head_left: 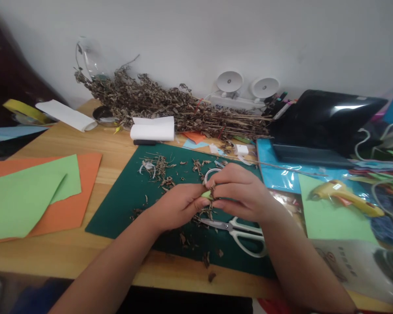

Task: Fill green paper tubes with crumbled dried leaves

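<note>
Over the green cutting mat my two hands meet. My left hand is closed, thumb and fingers pinching a small light-green piece, perhaps paper or felt. From the other side, my right hand bends its fingers around the same piece, with brown dried bits at its fingertips. Much of the piece is hidden by the fingers. White-handled scissors lie just below my right hand, blades pointing left. A white ring, perhaps a tape roll, is partly behind my right hand. Dried leaf and stem scraps are scattered on the mat.
A long bundle of dried plants lies along the wall behind a white paper roll. Green sheets and orange sheets are at left. A yellow glue gun and a black tablet-like screen are at right.
</note>
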A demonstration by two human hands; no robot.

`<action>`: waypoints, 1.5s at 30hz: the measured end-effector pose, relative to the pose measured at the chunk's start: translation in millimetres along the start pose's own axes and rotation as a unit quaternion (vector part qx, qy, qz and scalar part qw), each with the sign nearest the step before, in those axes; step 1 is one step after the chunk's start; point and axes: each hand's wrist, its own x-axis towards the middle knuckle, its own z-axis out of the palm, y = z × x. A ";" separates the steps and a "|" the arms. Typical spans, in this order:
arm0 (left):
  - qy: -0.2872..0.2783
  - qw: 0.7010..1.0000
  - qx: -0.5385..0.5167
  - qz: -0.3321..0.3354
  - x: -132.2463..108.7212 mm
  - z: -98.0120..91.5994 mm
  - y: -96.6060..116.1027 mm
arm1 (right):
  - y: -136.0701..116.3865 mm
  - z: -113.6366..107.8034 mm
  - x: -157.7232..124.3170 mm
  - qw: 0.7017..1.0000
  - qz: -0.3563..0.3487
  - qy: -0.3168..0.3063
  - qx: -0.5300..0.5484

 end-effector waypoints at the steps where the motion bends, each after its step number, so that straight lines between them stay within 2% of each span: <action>1: 0.000 1.000 -0.002 0.001 0.0 0.2 -0.2 | -0.3 0.1 -0.3 1.000 0.000 -0.006 -0.004; 5: 0.007 1.000 -0.004 -0.009 -0.3 0.6 0.3 | 1.2 1.3 -1.9 1.000 0.012 -0.016 0.000; 10: -0.006 1.000 -0.005 0.004 -0.4 0.4 3.8 | 3.8 7.1 -1.7 0.990 0.036 0.028 0.130; 15: -0.017 1.000 0.003 -0.010 -0.1 -2.2 7.1 | 3.9 12.3 -3.5 0.974 0.095 0.065 0.196; 17: -0.026 1.000 0.004 -0.014 0.1 -3.0 7.2 | 3.0 11.5 -4.0 0.977 0.107 0.049 0.178; 20: -0.041 0.999 -0.005 -0.002 0.4 -3.3 6.1 | 0.3 7.6 -2.4 0.990 0.072 -0.005 0.123; 22: -0.045 0.999 -0.009 0.000 0.4 -3.1 5.2 | -2.1 5.1 -0.4 0.994 0.046 -0.016 0.103; 28: -0.059 0.998 0.008 -0.014 0.0 -3.3 4.1 | -5.5 4.0 0.6 0.994 0.031 0.015 0.100; 33: -0.043 0.999 0.016 -0.007 0.7 -3.1 3.5 | -6.2 4.6 0.4 0.994 0.053 0.017 0.099; 36: -0.034 0.999 0.022 -0.007 0.4 -3.1 2.5 | -6.6 6.1 0.6 0.989 0.069 0.049 0.123; 39: -0.027 0.999 0.015 -0.020 0.0 -3.5 1.6 | -2.9 10.8 -2.5 0.965 0.124 0.146 0.182; 42: -0.023 0.999 0.006 -0.033 0.6 -4.0 1.3 | 6.4 15.8 -8.1 0.915 0.228 0.233 0.238; 45: -0.014 0.999 0.003 -0.034 1.5 -4.1 1.4 | 15.7 16.3 -11.3 0.882 0.316 0.250 0.243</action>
